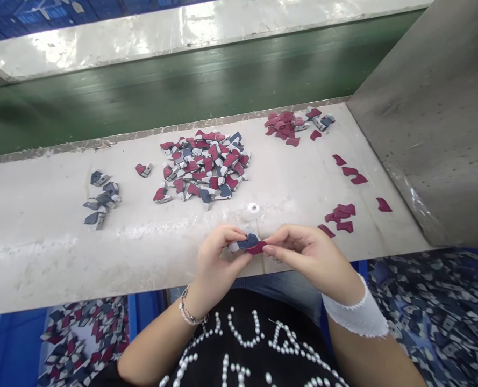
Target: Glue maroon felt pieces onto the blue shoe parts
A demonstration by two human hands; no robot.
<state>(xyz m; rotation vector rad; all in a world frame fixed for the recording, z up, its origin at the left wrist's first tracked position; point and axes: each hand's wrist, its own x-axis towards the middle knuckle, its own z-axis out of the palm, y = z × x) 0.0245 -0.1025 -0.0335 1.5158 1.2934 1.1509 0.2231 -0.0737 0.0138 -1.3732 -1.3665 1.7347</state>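
My left hand (216, 257) pinches a small blue-grey piece (247, 242) with a white backing, over the front edge of the white worktable (41, 252). My right hand (307, 252) pinches a dark red piece (257, 249) that still touches the blue one. Both hands meet at the middle, fingers closed on the pieces. A small white knob (250, 210) stands on the table just behind my fingers.
A big heap of mixed red, blue and white pieces (204, 166) lies mid-table. Blue-grey pieces (100, 200) sit left; red pieces (341, 216) are scattered right, more at the back (289, 124). Blue bins of pieces (81, 344) stand below. A green belt (182, 86) runs behind; a grey panel (440, 118) rises right.
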